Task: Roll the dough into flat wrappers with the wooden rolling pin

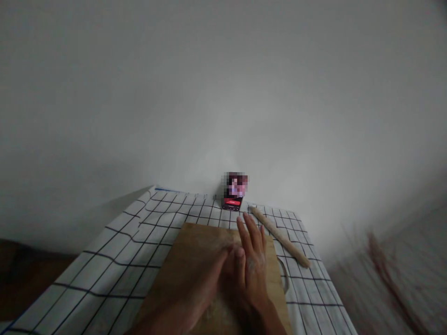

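Over a wooden board, my right hand is raised with its fingers stretched out and slightly spread. Pale, whitish smears mark the skin of that hand. My left hand reaches in from the lower left and meets the right hand at the palm side. Its fingers are blurred and mostly hidden, so their shape cannot be made out. Whether anything small lies between the palms is hidden. Faint whitish dust shows on the board. To the right of my hands, a wooden rolling pin lies at a slant.
A white cloth with dark grid lines covers the table. Near its far edge, a phone with a lit screen leans towards the pale wall. A curved loop sticks out from the board's right side. Reddish, blurred bristles stand at the right.
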Action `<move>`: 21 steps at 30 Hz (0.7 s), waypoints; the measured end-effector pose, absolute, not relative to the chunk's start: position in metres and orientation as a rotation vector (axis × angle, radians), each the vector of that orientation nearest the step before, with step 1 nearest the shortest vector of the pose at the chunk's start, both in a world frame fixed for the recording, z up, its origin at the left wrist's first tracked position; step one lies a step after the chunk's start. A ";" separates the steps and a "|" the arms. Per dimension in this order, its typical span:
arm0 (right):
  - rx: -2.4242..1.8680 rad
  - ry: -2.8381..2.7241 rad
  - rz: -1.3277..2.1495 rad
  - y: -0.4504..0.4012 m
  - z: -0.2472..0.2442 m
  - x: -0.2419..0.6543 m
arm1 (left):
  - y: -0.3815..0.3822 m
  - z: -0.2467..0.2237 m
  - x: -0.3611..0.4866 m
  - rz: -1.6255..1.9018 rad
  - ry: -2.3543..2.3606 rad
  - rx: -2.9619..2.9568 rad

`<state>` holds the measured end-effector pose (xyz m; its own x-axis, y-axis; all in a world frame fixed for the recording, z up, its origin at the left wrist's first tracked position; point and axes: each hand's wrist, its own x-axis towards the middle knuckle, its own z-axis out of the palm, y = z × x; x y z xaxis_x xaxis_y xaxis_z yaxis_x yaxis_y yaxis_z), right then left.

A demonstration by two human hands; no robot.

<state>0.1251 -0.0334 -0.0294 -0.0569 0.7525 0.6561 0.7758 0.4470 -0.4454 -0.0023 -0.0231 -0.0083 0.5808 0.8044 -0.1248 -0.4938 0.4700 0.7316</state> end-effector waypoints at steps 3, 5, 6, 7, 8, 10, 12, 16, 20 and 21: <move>-1.271 -1.800 0.040 -0.036 -0.024 0.130 | -0.023 0.002 -0.006 0.877 0.607 0.876; -1.240 -1.788 0.103 -0.038 -0.020 0.132 | -0.021 0.010 -0.008 0.849 0.605 0.885; -1.226 -1.767 0.138 -0.039 -0.019 0.133 | -0.020 0.012 -0.008 0.833 0.569 0.877; -1.211 -1.743 0.175 -0.040 -0.019 0.134 | -0.020 0.013 -0.009 0.814 0.513 0.873; -1.198 -1.719 0.213 -0.040 -0.019 0.135 | -0.020 0.013 -0.008 0.796 0.449 0.874; -1.191 -1.675 0.272 -0.039 -0.022 0.138 | -0.023 0.010 -0.007 0.777 0.360 0.872; -1.207 -1.628 0.305 -0.037 -0.024 0.139 | -0.026 0.006 -0.005 0.774 0.376 0.876; -1.145 -1.531 0.469 -0.040 -0.022 0.134 | -0.027 -0.003 -0.003 0.879 0.604 0.916; -1.085 -1.451 0.790 -0.048 -0.018 0.120 | -0.021 -0.016 -0.009 0.966 0.730 0.883; -1.085 -1.437 0.834 -0.050 -0.018 0.118 | -0.019 -0.019 -0.012 0.949 0.729 0.845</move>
<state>0.1176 -0.0498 -0.0180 0.0169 0.9400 0.3408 0.1707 0.3331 -0.9273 -0.0117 -0.0187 -0.0185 0.4031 0.9010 -0.1602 -0.3875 0.3266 0.8621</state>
